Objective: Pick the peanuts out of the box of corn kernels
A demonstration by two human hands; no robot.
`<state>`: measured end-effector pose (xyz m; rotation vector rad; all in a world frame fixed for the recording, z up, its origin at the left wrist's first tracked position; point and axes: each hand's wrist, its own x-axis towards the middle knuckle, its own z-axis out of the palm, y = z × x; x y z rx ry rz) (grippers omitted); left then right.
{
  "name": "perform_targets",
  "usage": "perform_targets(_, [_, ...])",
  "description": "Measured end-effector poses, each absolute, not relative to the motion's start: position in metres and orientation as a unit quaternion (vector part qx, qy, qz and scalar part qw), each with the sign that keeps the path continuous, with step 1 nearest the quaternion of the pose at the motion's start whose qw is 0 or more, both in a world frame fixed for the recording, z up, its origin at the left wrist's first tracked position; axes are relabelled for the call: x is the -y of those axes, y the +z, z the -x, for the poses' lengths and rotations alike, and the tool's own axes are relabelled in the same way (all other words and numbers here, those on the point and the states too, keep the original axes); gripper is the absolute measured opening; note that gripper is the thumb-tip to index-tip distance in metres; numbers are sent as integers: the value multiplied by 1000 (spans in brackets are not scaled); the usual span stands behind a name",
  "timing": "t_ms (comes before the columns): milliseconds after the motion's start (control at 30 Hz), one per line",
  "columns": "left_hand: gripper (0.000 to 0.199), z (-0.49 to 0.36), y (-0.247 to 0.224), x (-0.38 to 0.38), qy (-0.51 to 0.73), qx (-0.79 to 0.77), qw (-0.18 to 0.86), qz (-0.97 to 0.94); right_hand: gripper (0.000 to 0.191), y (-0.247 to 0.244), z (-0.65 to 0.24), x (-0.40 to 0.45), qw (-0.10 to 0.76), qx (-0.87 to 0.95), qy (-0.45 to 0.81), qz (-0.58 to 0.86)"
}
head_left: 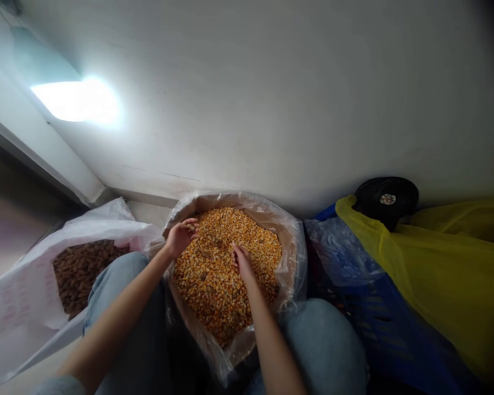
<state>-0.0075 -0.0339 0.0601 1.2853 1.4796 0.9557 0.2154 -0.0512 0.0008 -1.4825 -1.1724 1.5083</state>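
Observation:
Between my knees stands a bag lined with clear plastic (294, 258), full of yellow-orange corn kernels (226, 296). Scattered on the corn are several brown, almond-like pieces (206, 254). At the bag's left inner edge, my left hand (181, 237) is turned partly upward, its fingers curled round small brownish pieces that look like almonds. My right hand (242, 260) hangs over the middle of the corn with thumb and fingers pinched together. What it holds, if anything, is too small to make out.
On the left lies an open white sack (24, 307) holding brown almonds (86, 269). To the right are a blue crate (379, 323), a clear plastic bag (346, 258), yellow mesh cloth (444, 274) and a black fan (387, 198). A wall (271, 109) rises behind, with a bright lamp (78, 101).

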Motion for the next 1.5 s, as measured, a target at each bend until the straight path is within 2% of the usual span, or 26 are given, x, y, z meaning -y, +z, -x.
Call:
perform_targets(100, [33,11,57,39,337,-646,426,-537,34,3,-196,61,316,507,566,569])
perform_targets(300, [15,1,43,55,185,-694,359,-597,31,6,-161,76,181,711,387,559])
perform_targets(400, [9,-2,38,59,127,-697,346,-615,25,5,-157,75,198,701,390,564])
perform_targets(500, [9,2,37,61,101,-689,341,-632,23,5,-163,73,290,588,509,558])
perform_targets(600, [9,6,38,63,103,-673,349,-644,25,4,-174,71,367,476,596,533])
perform_targets(733, [12,2,41,64,146,-645,378,-648,30,3,-189,65,412,439,595,532])
perform_targets(867, [29,-6,46,64,186,-624,414,-636,36,-1,-199,59,394,430,573,577])
perform_targets(1033, [42,-9,51,66,173,-644,394,-633,30,-6,-194,50,328,473,536,618])
perform_targets(1300, [22,-33,47,110,20,-657,317,-683,12,-11,-175,28,255,536,490,638])
perform_targets(1500, [17,-42,38,117,-39,-639,339,-689,29,-7,-198,38,283,508,530,617])
